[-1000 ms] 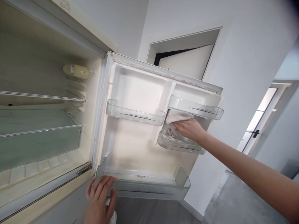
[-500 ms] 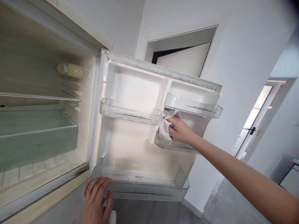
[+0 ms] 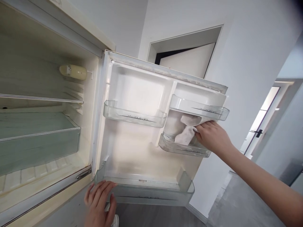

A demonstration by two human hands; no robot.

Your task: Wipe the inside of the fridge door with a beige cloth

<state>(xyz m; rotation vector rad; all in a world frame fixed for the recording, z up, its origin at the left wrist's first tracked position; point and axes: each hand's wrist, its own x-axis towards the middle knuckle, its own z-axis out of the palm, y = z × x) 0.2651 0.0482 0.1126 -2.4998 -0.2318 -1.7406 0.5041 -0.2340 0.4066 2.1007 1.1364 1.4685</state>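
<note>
The open door of an old cream refrigerator (image 3: 134,149) fills the middle of the view, its white inner liner facing me. My right hand (image 3: 211,136) is shut on a white cloth (image 3: 187,129) and presses it just under a clear upper door shelf (image 3: 199,107). Below the cloth sits a clear lower door shelf (image 3: 183,147), which the cloth partly touches. My left hand (image 3: 99,201) grips the left end of a clear bottom door bin (image 3: 146,193). Another clear door shelf (image 3: 134,116) stands at the upper left.
To the left, the refrigerator's interior (image 3: 40,94) holds a wire-edged shelf, a clear drawer and a small cream light cover (image 3: 73,72). Behind the door are white walls, a doorway (image 3: 184,53), a glazed door (image 3: 262,123) and a grey floor (image 3: 243,205).
My right hand has slid rightward with the cloth, now stretched beneath the upper door shelf. My left hand stays on the bottom bin. The view has shifted slightly.
</note>
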